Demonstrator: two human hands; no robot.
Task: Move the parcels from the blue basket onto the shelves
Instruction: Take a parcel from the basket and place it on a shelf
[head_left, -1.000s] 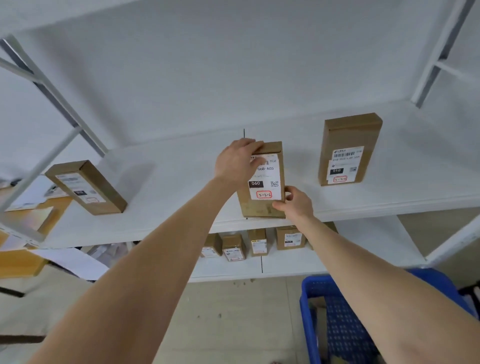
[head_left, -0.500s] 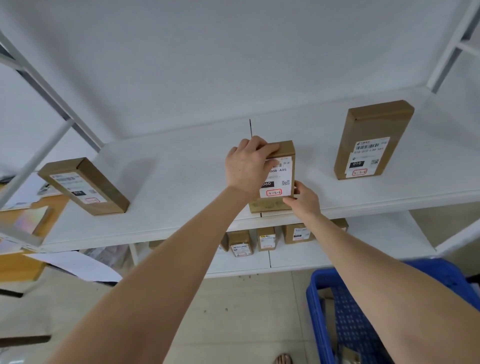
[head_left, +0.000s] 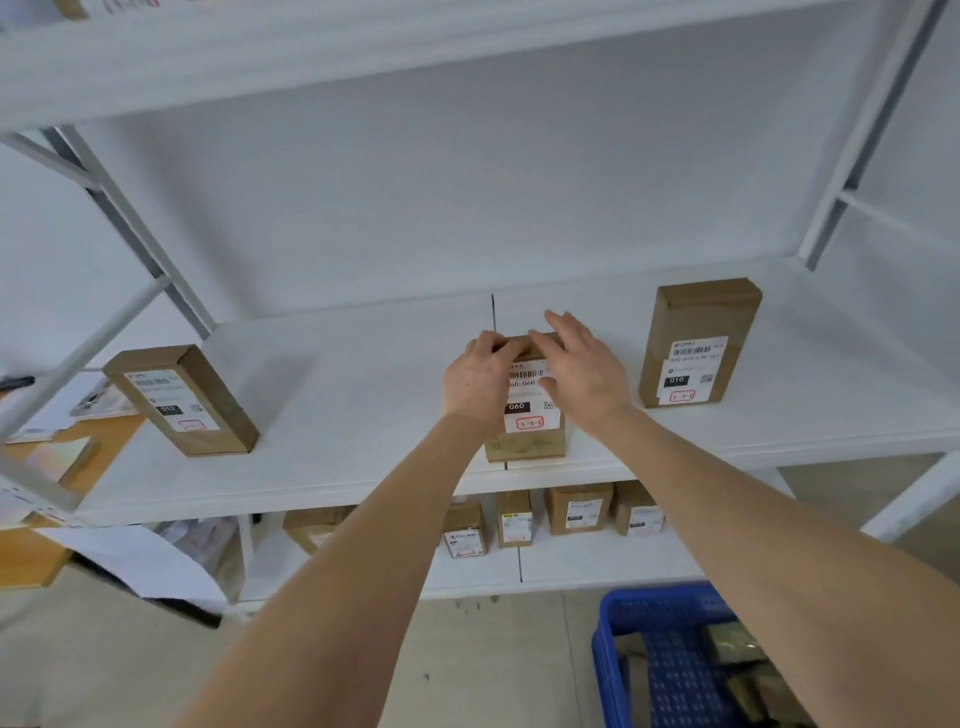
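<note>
Placing seems almost done: left hand (head_left: 475, 382) curls over the top of the upright brown cardboard parcel (head_left: 527, 428) on the white shelf board (head_left: 363, 374), right hand (head_left: 582, 371) rests straight-fingered against it, so letting go likely comes next.

1. White shelf boards: three, namely the top shelf (head_left: 208, 57), the middle shelf (head_left: 363, 415) and the lower shelf (head_left: 597, 561).
2. Tall brown cardboard parcels with white labels on the middle shelf: three, namely the left parcel (head_left: 179, 400), the centre parcel (head_left: 525, 439) and the right parcel (head_left: 696, 343).
3. Smaller brown cardboard boxes on the lower shelf: five showing (head_left: 317, 522) (head_left: 465, 530) (head_left: 514, 517) (head_left: 576, 506) (head_left: 636, 512).
4. Blue plastic lattice basket (head_left: 608, 665): one. Its contents cannot be counted.
5. Bare hands: two, the left hand (head_left: 475, 382) and the right hand (head_left: 584, 364).
</note>
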